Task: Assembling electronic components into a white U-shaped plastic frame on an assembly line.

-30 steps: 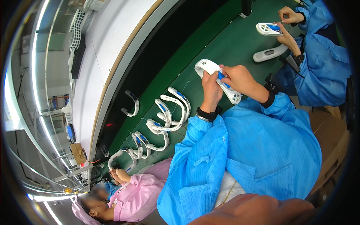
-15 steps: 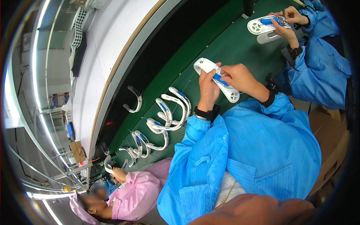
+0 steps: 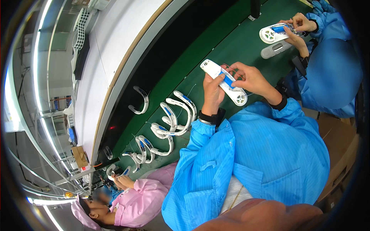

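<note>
My left hand (image 3: pixel 213 92) is closed around a white neck fan half (image 3: pixel 211 68), its thumb on the blue battery (image 3: pixel 227 80) set in the casing. A round slotted fan opening shows at the casing's lower right end. Over the battery hovers my right hand (image 3: pixel 249 79), fingers bent and thumb tip close to the battery's edge. A thin dark wire (image 3: pixel 227 65) loops by its fingertips; whether they pinch it is too small to tell. Black bands circle both wrists.
Several white curved neck fans (image 3: pixel 191 111) with blue batteries lie on the green bench (image 3: pixel 231 50) to the left. One more fan (image 3: pixel 145 101) lies on the dark belt. At right a co-worker's hands (image 3: pixel 298 32) hold a similar fan; a person in pink (image 3: pixel 142 196) works at left.
My right hand's fingers have lifted off the battery and spread toward the casing's far edge. The fan's casing has turned slightly flatter toward view. The co-worker's fan at right has shifted right.
</note>
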Demonstrator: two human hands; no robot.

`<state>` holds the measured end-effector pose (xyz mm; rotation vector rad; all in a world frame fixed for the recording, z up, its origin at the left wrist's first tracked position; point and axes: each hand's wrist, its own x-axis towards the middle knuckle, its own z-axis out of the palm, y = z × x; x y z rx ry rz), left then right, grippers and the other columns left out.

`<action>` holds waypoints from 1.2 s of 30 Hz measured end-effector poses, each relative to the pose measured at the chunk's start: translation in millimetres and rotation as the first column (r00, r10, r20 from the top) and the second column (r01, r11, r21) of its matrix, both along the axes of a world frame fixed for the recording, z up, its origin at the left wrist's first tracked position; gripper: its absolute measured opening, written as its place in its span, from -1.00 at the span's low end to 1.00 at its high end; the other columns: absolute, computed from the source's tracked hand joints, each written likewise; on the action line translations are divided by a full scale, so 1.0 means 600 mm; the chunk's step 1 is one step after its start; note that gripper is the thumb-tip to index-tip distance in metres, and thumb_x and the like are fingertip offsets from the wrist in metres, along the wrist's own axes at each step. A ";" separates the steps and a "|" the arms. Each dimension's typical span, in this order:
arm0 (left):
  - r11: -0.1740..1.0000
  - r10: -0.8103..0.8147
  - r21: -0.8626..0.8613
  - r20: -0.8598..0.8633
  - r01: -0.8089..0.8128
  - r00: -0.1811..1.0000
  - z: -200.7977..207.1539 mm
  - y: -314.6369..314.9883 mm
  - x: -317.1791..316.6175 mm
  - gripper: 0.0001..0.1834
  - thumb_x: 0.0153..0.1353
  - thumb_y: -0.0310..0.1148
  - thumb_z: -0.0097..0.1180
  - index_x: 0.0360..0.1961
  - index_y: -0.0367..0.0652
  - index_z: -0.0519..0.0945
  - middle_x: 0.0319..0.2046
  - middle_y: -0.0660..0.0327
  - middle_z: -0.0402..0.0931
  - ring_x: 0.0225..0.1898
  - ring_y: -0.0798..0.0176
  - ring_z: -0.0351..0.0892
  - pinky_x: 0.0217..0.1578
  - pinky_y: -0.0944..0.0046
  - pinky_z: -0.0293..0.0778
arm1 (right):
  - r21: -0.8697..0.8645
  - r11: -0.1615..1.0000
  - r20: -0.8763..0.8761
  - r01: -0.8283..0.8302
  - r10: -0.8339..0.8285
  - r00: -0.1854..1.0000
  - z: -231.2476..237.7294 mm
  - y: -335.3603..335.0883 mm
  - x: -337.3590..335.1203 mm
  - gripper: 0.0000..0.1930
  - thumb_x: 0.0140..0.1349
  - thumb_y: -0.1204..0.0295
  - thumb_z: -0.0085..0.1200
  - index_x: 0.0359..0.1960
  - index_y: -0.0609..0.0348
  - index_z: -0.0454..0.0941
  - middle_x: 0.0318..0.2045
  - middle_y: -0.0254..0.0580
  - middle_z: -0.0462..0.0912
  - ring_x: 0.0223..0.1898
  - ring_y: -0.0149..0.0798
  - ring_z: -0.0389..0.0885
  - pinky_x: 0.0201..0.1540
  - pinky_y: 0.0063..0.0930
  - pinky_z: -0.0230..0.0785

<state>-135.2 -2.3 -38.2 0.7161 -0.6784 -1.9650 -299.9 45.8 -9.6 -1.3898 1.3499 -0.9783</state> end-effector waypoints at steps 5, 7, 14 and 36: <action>0.998 0.056 -0.030 0.044 -0.055 0.997 -0.011 0.003 -0.014 -0.64 0.09 -0.67 0.03 -0.06 -0.27 0.32 -0.17 0.04 0.46 -0.13 0.10 0.53 -0.13 0.08 0.57 | 0.026 0.998 -0.031 0.056 -0.055 0.998 -0.023 -0.005 0.006 -0.25 -0.19 0.45 0.32 0.15 0.13 0.28 -0.47 -0.09 0.64 -0.41 -0.16 0.63 -0.30 -0.37 0.42; 0.997 0.065 -0.051 0.069 -0.062 0.995 -0.010 0.005 -0.016 -0.63 0.10 -0.66 0.04 -0.05 -0.25 0.31 -0.17 0.05 0.45 -0.14 0.12 0.53 -0.14 0.09 0.57 | 0.022 0.999 -0.053 0.039 -0.038 0.998 -0.013 -0.006 0.007 -0.13 -0.18 0.46 0.31 0.26 0.15 0.15 -0.46 -0.04 0.65 -0.38 -0.09 0.63 -0.27 -0.34 0.42; 0.988 0.101 -0.127 0.115 -0.086 0.988 0.001 0.009 -0.023 -0.58 0.08 -0.70 -0.03 -0.01 -0.24 0.26 -0.15 0.06 0.46 -0.17 0.15 0.54 -0.15 0.14 0.57 | 0.154 0.985 0.093 -0.078 0.064 0.994 -0.016 -0.016 -0.001 -0.13 -0.11 0.52 0.27 0.31 0.19 0.10 -0.47 -0.04 0.65 -0.43 -0.23 0.63 -0.33 -0.46 0.41; 0.990 0.127 -0.070 0.056 -0.123 0.990 -0.014 -0.007 -0.009 -0.65 0.08 -0.67 0.03 -0.09 -0.26 0.33 -0.19 0.07 0.47 -0.19 0.18 0.55 -0.14 0.18 0.55 | 0.033 0.983 0.394 -0.183 0.155 0.906 -0.089 -0.034 0.010 -0.33 0.02 0.52 0.20 0.22 0.28 0.24 -0.57 -0.29 0.57 -0.60 -0.56 0.46 -0.67 -0.67 0.20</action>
